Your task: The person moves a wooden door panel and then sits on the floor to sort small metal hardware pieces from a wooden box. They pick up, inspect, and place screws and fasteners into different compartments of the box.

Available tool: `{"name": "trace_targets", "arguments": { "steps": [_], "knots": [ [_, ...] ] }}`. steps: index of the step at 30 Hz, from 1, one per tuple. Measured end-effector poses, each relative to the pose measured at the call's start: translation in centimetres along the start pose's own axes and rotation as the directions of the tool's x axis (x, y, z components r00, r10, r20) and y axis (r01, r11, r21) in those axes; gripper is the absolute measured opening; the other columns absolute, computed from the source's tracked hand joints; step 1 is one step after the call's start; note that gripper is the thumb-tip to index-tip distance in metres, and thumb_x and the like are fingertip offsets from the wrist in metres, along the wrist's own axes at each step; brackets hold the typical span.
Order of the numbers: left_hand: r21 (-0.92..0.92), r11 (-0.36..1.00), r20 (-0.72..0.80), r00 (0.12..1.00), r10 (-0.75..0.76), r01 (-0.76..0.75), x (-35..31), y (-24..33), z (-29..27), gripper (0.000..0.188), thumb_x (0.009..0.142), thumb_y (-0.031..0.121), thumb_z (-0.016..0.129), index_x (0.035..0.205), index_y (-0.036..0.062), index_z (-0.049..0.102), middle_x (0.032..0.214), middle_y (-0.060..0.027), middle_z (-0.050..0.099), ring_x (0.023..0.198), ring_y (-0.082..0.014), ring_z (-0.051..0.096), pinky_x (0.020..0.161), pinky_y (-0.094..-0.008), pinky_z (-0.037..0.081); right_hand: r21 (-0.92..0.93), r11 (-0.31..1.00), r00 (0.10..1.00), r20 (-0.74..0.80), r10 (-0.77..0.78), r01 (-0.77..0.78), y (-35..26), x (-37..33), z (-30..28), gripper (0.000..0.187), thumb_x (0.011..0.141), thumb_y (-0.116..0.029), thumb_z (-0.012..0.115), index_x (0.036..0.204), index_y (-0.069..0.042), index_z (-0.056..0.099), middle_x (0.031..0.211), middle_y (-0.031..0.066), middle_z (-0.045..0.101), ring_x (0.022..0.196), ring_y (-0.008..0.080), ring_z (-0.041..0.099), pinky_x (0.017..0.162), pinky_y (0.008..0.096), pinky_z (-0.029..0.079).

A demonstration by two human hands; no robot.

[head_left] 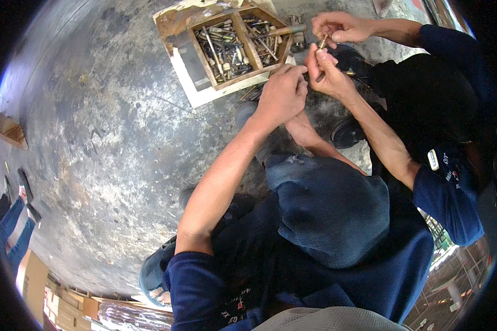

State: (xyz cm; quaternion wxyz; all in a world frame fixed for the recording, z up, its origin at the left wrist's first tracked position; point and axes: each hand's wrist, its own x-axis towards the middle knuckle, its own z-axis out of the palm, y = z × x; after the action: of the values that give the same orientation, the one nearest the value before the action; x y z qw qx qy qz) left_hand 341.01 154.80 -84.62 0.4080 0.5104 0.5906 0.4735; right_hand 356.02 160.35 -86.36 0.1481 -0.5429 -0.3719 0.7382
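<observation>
My left hand [284, 92] is closed, fingers curled, just beyond the near right corner of a wooden two-compartment box [237, 37]. Whatever those fingers hold is hidden. Under it lies my right hand [300, 129], mostly covered, its fingers out of sight. Small metal parts [226, 49], apparently bolts and pins, fill both compartments. On the right, a co-worker's two hands [331, 69] hold a small brass-coloured threaded piece [322, 43] close to my left hand. A dark short piece shows below the co-worker's fingers.
The box stands on a pale board [199, 99] on the worn concrete floor [110, 154]. A wooden stick [291, 29] lies at its right edge beside small metal cylinders [299, 38]. Rounded blue cloth [331, 209] covers part of my right arm. Another person's legs [19, 220] and cartons [66, 309] are left.
</observation>
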Motion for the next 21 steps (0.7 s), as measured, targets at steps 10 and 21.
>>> {"name": "trace_targets", "arguments": {
  "steps": [10, 21],
  "knots": [
    [-0.161, 0.984, -0.112, 0.989, -0.094, 0.075, 1.0, 0.7, -0.5, 0.024, 0.082, 0.008, 0.064, 0.102, -0.0037, 0.059, 0.084, -0.0186, 0.064, 0.074, -0.0326, 0.064, 0.069, -0.0412, 0.05, -0.158, 0.986, 0.996, 0.067, 0.064, -0.053, 5.4, -3.0, 4.4, 0.012, 0.095, -0.013, 0.055, 0.095, -0.001, 0.056, 0.074, 0.004, 0.057, 0.057, 0.0114, 0.052, 0.053, 0.0284, 0.046],
    [0.172, 0.985, -0.176, 0.984, 0.013, 0.018, -0.4, -1.4, -3.9, 0.017, 0.085, 0.009, 0.062, 0.099, -0.0011, 0.064, 0.09, -0.019, 0.066, 0.077, -0.0334, 0.066, 0.073, -0.0415, 0.053, -0.102, 0.99, 0.995, 0.053, -0.087, 0.092, 7.4, -2.0, 3.0, 0.008, 0.093, -0.01, 0.053, 0.097, -0.004, 0.057, 0.079, 0.0028, 0.057, 0.06, 0.01, 0.053, 0.057, 0.0267, 0.047]
  ]
}}
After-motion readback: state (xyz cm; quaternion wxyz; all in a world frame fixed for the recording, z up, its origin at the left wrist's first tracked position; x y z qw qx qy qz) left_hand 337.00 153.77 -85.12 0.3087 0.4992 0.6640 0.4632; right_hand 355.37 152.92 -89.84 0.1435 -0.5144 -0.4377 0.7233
